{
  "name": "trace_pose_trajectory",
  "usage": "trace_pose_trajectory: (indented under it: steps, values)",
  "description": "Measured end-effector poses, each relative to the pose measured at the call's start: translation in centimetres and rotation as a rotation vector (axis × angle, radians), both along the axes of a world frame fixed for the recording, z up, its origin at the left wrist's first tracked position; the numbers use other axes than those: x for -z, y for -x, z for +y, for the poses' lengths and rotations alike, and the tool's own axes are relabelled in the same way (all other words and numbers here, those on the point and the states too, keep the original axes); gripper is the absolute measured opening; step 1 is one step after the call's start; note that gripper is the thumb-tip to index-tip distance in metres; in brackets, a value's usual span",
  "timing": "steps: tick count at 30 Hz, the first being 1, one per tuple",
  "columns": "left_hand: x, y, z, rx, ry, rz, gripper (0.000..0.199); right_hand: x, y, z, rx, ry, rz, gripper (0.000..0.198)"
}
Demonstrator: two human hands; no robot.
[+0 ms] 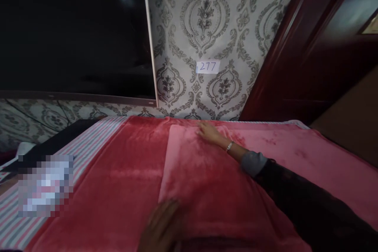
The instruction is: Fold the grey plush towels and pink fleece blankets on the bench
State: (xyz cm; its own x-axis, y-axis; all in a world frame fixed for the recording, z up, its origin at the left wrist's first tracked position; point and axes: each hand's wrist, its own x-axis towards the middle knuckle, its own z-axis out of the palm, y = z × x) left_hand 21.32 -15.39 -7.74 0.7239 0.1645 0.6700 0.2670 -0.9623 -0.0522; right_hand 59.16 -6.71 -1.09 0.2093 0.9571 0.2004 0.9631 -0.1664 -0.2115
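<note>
A plush red and pink blanket lies spread before me, with one part folded over and its pale pink edge running front to back. My right hand, with a metal bracelet at the wrist, rests on the folded part near the far side, fingers stretched to the left. Close to me, my left hand is over the fold's near left edge. Motion smears it, but its fingers look extended and nothing shows in them.
Under the blanket is a striped cloth. A pixelated patch covers something at left. Behind are a large black screen, patterned wallpaper with a paper label reading 277, and a dark red wooden door or panel.
</note>
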Motion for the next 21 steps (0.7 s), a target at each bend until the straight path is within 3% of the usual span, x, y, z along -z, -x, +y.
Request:
trace_pose_trajectory:
  steps: [3,8,10,13,15,18,21]
  values:
    - [-1.2,-1.8,0.5,-0.090,0.003,-0.008,0.060,1.0,0.4,-4.3,0.030,0.046,-0.041,0.062]
    - [0.5,-3.0,1.0,-0.120,0.054,0.140,0.065,2.6,0.2,-7.8,0.077,0.163,0.022,0.060]
    - [0.2,-2.8,1.5,-0.093,0.127,0.191,0.057,2.5,-0.8,-8.2,0.061,0.131,0.058,0.055]
    - [-2.6,-3.9,2.8,-0.046,0.257,0.225,0.037,2.1,-3.0,-8.9,0.124,-0.023,0.057,0.048]
    - [-5.3,-6.6,4.3,-0.035,0.356,0.244,0.039,1.8,-4.3,-9.3,0.223,-0.083,0.061,0.048]
    - [-8.5,-13.0,7.4,-0.077,0.445,0.338,0.045,1.5,-4.8,-9.6,0.313,-0.066,0.060,0.053]
    - [-9.4,-19.1,10.8,-0.256,0.451,0.480,0.054,1.5,-3.8,-9.5,0.284,-0.025,0.000,0.058]
